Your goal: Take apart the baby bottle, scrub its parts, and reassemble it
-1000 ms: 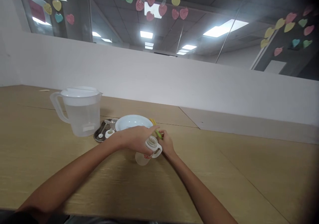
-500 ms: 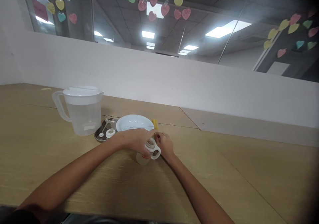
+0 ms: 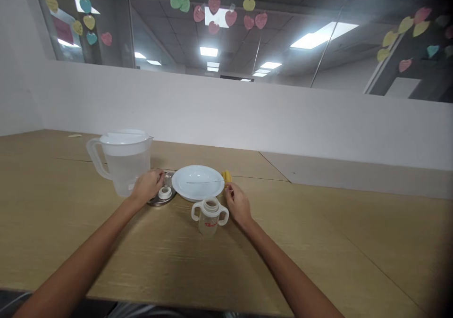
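A clear baby bottle (image 3: 209, 218) with two white handles and an open top stands upright on the wooden table, with no hand on it. My left hand (image 3: 146, 186) reaches left to a small metal tray (image 3: 155, 201) holding small white bottle parts (image 3: 164, 193); its fingers curl over the tray's far end, and what they hold is hidden. My right hand (image 3: 238, 204) rests just right of the bottle. Its fingers are pinched at the near end of a yellow stick (image 3: 226, 175) that lies beside a white plate (image 3: 198, 182).
A clear lidded pitcher (image 3: 123, 160) with water stands left of the tray, close to my left hand. A low white partition (image 3: 247, 115) runs along the table's far edge. A grey panel (image 3: 354, 176) lies at the back right.
My left hand let go of the bottle and moved left to the metal tray. The bottle, tilted in my hand before, now stands upright on the table. My right hand stayed by the yellow stick.
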`<state>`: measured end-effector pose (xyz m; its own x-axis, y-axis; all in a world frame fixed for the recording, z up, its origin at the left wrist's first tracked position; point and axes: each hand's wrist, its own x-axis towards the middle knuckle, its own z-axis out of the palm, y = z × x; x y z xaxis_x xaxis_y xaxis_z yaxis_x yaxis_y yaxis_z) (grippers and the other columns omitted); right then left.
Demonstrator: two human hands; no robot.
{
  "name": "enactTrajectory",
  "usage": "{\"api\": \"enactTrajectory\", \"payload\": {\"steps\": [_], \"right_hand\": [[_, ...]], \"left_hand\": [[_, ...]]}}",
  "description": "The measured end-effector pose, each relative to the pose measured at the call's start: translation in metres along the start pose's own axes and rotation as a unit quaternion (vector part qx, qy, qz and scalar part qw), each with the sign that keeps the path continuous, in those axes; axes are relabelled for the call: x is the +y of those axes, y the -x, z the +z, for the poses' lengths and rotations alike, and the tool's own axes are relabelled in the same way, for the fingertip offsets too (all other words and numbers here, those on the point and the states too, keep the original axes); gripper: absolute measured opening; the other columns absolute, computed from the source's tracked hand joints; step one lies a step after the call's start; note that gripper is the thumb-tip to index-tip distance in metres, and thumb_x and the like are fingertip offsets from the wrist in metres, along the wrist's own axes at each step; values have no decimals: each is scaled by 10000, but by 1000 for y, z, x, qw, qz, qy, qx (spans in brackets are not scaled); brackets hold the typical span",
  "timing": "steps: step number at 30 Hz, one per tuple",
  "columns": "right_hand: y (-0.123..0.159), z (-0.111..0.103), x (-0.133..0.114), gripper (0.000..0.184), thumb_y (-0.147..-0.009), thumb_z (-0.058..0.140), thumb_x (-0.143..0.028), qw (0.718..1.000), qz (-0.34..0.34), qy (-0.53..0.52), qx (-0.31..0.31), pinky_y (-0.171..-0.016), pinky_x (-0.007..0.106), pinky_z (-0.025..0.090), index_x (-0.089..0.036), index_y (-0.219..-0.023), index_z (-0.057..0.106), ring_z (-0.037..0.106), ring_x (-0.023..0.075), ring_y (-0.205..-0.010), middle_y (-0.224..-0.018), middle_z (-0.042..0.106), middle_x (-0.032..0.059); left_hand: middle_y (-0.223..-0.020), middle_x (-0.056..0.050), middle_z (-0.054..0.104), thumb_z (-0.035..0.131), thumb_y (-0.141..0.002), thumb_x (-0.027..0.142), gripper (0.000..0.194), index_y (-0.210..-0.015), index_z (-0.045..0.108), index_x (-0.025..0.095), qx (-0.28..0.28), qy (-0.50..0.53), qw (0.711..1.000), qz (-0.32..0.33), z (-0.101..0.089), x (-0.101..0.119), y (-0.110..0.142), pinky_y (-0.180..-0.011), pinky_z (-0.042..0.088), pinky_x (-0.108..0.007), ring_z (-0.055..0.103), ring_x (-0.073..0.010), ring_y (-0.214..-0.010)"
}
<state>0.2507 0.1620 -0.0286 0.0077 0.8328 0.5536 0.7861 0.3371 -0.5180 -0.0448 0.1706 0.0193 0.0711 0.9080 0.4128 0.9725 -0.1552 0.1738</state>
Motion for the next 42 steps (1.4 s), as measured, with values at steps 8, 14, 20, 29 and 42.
{"api": "enactTrajectory", "payload": {"steps": [8,14,20,29,42], "right_hand": [[-13,0,-13,379,-928,342,-342,997,20,5,-81,-933,289,379,-188,-1203,554,524,183,-1096,-1205,573,78],[-26,6,-21,394,-932,331,-374,993,73,36,-84,-910,315,398,-172,-1140,597,548,217,-1079,-1166,602,90],[-25,2,-23,415,-935,306,-395,992,103,51,-57,-870,324,419,-184,-1159,583,559,236,-1059,-1157,606,97],[-25,2,-6,411,-930,326,-416,994,89,-29,-49,-927,335,412,-225,-1194,576,549,211,-1104,-1183,604,58],[-30,22,9,463,-893,371,-478,988,95,-122,-26,-997,370,364,-199,-1203,573,508,216,-1162,-1241,560,69]], "left_hand": [[-1101,-137,645,350,-838,108,372,-1110,600,153,-82,-30,996,-18,33,-22,-3,-786,450,-288,611,-230,-1001],[-972,-188,673,368,-878,256,336,-927,670,116,-125,-48,988,-80,40,-18,-8,-717,484,-361,642,-305,-906],[-970,-209,668,347,-894,306,390,-922,678,101,-106,-55,988,-96,38,-13,-5,-709,483,-368,641,-311,-902],[-956,-118,685,440,-860,298,277,-929,684,188,-3,-59,995,-75,22,-21,5,-641,443,-291,643,-269,-860],[-860,-38,671,494,-873,254,149,-866,623,180,327,231,902,163,20,10,24,-732,478,-240,623,-147,-802]]}}
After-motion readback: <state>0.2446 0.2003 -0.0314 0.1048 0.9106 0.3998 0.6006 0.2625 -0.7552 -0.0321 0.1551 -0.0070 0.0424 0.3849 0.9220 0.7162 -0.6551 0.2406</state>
